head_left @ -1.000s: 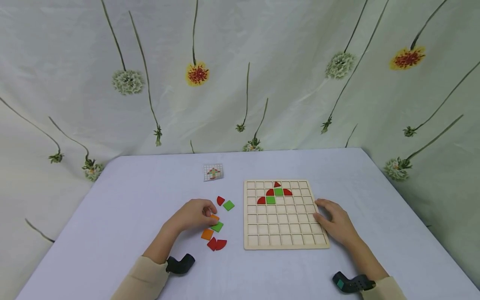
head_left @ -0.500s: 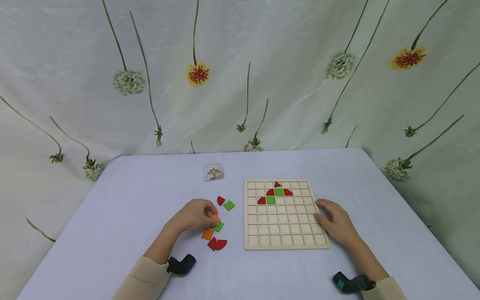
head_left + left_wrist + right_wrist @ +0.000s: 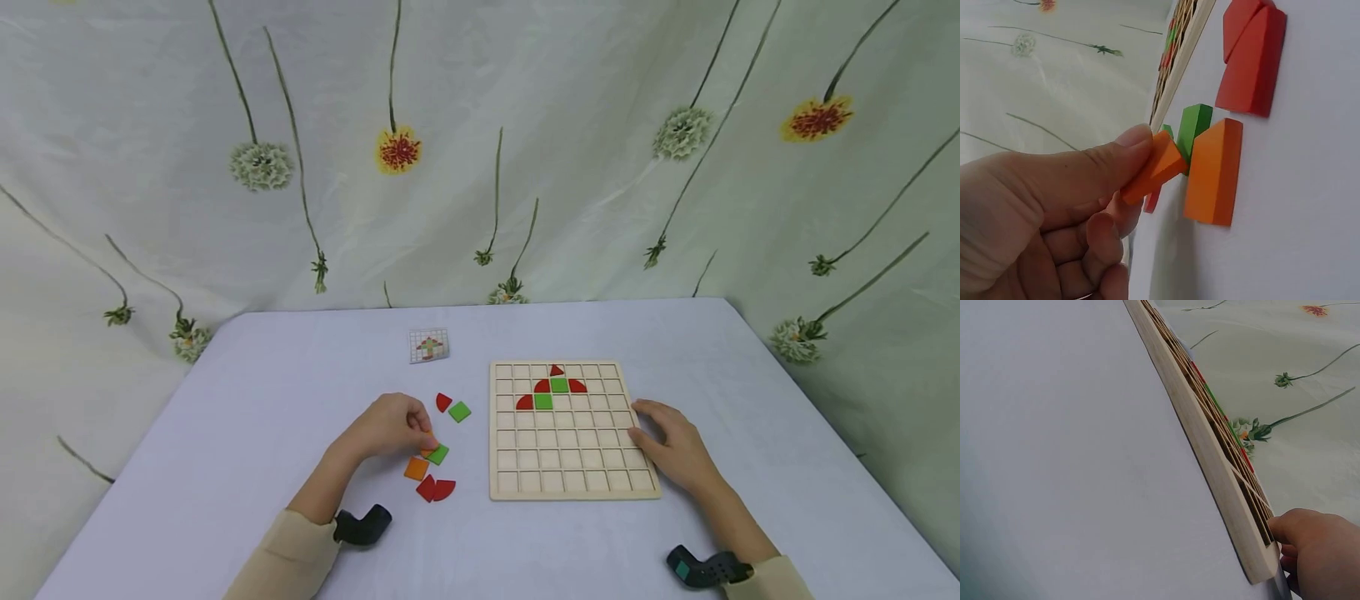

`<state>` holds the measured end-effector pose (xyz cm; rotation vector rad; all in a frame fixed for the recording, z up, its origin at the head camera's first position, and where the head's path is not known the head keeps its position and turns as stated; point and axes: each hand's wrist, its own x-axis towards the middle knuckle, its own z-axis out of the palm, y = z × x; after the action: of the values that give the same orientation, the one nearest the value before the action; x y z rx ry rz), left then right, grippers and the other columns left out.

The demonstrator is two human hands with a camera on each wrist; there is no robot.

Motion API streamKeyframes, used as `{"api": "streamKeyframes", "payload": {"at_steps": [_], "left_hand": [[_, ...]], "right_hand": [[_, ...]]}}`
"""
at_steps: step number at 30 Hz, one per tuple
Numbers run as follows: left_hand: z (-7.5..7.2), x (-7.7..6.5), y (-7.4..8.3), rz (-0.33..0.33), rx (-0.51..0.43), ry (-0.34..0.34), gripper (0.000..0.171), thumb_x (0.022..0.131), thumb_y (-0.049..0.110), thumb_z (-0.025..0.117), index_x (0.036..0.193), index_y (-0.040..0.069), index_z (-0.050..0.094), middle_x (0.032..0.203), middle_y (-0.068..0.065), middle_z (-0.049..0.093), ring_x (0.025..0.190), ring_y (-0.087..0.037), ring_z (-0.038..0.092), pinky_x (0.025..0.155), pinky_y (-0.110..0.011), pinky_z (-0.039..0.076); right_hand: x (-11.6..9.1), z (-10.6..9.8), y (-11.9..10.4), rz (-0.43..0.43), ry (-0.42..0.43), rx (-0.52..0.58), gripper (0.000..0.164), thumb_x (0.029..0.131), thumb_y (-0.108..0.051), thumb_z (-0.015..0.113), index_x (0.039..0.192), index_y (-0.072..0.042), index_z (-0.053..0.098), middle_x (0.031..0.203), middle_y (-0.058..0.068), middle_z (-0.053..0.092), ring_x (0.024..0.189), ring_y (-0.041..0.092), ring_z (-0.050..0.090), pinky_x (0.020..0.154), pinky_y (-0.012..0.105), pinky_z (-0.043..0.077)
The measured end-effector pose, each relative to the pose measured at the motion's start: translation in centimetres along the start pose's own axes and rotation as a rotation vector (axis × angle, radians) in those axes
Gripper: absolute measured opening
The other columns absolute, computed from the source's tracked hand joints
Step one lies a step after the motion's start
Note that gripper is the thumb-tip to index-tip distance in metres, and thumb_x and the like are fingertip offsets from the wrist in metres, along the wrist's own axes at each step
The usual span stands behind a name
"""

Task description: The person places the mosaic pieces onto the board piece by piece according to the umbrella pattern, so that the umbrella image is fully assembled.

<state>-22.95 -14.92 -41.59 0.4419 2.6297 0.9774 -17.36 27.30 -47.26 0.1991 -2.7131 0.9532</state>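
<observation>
In the left wrist view, my left hand (image 3: 1054, 212) pinches an orange square tile (image 3: 1159, 165) between thumb and fingers, tilted above the table. From the head view that tile is mostly covered by the fingers. Just beside the fingertips lies a green tile (image 3: 438, 454), with another orange tile (image 3: 417, 468) nearer me. My right hand (image 3: 675, 446) rests against the right edge of a wooden grid board (image 3: 531, 460), thumb and forefinger spread apart and touching it. Red (image 3: 526, 402) and green pieces (image 3: 543, 402) sit in the board's upper cells.
Two red pieces (image 3: 436, 488) lie together at the near end of the loose tiles. A red quarter-round (image 3: 443, 402) and a green tile (image 3: 460, 412) lie beyond the left hand. Farther back is a small printed pattern card (image 3: 429, 345) on the white-covered table (image 3: 285, 375).
The left hand's fingertips have shifted slightly, and the orange tile they pinch has tilted and become more hidden from above. The right hand and board stay in place.
</observation>
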Motion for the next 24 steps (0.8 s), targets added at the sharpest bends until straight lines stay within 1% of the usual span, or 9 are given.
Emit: {"api": "streamKeyframes", "payload": {"at_steps": [4,7,10,14,16,21,24], "left_hand": [[-0.5,0.4,0.4,0.037,0.019,-0.009,0.018,0.081,0.019,0.08,0.074,0.012,0.065,0.065,0.001,0.06,0.067,-0.018,0.053,0.062,-0.032,0.043],[-0.8,0.9,0.8,0.055,0.051,0.018,0.019,0.082,0.02,0.079,0.076,0.013,0.063,0.067,0.002,0.059,0.069,-0.017,0.052,0.063,-0.032,0.042],[-0.8,1.4,1.1,0.055,0.066,0.042,0.019,0.084,0.021,0.078,0.079,0.013,0.061,0.07,0.002,0.06,0.069,-0.017,0.053,0.064,-0.031,0.043],[-0.6,2.2,1.5,0.061,0.034,0.049,0.017,0.085,0.018,0.077,0.083,0.011,0.062,0.072,0.001,0.061,0.067,-0.017,0.058,0.064,-0.031,0.045],[-0.5,2.6,1.8,0.075,0.02,0.046,0.016,0.086,0.016,0.076,0.084,0.01,0.062,0.072,0.001,0.061,0.066,-0.017,0.059,0.064,-0.031,0.046],[0.1,3.6,2.4,0.137,0.016,0.045,0.011,0.087,0.013,0.074,0.086,0.01,0.063,0.074,0.002,0.061,0.067,-0.015,0.057,0.064,-0.03,0.046],[0.6,4.3,2.7,0.159,0.019,0.042,0.006,0.089,0.011,0.071,0.089,0.009,0.065,0.077,0.003,0.061,0.071,-0.015,0.056,0.065,-0.03,0.047]], "right_hand": [[-0.1,0.0,0.0,-0.007,0.012,-0.003,0.042,0.092,-0.015,0.066,0.128,0.006,0.057,0.133,0.028,0.053,0.127,0.047,0.043,0.103,0.06,0.031],[-0.1,0.0,0.1,-0.009,0.019,-0.006,0.042,0.092,-0.014,0.066,0.127,0.007,0.057,0.133,0.028,0.053,0.127,0.047,0.043,0.103,0.061,0.031],[0.0,0.1,0.2,-0.011,0.018,-0.006,0.042,0.092,-0.014,0.066,0.127,0.007,0.057,0.133,0.028,0.053,0.127,0.047,0.043,0.103,0.061,0.031],[0.0,0.1,0.3,-0.005,0.003,-0.002,0.042,0.092,-0.015,0.065,0.128,0.006,0.057,0.134,0.028,0.052,0.128,0.047,0.042,0.103,0.06,0.031],[0.1,0.1,0.4,0.0,-0.002,-0.001,0.042,0.092,-0.015,0.065,0.128,0.006,0.057,0.134,0.028,0.052,0.128,0.047,0.042,0.104,0.06,0.03],[0.1,0.1,0.3,0.008,-0.006,-0.006,0.043,0.093,-0.017,0.065,0.129,0.006,0.057,0.135,0.028,0.051,0.129,0.046,0.041,0.104,0.06,0.03],[0.1,0.0,0.2,0.011,-0.008,-0.005,0.043,0.093,-0.017,0.065,0.129,0.006,0.057,0.135,0.027,0.051,0.129,0.046,0.041,0.104,0.059,0.03]]}}
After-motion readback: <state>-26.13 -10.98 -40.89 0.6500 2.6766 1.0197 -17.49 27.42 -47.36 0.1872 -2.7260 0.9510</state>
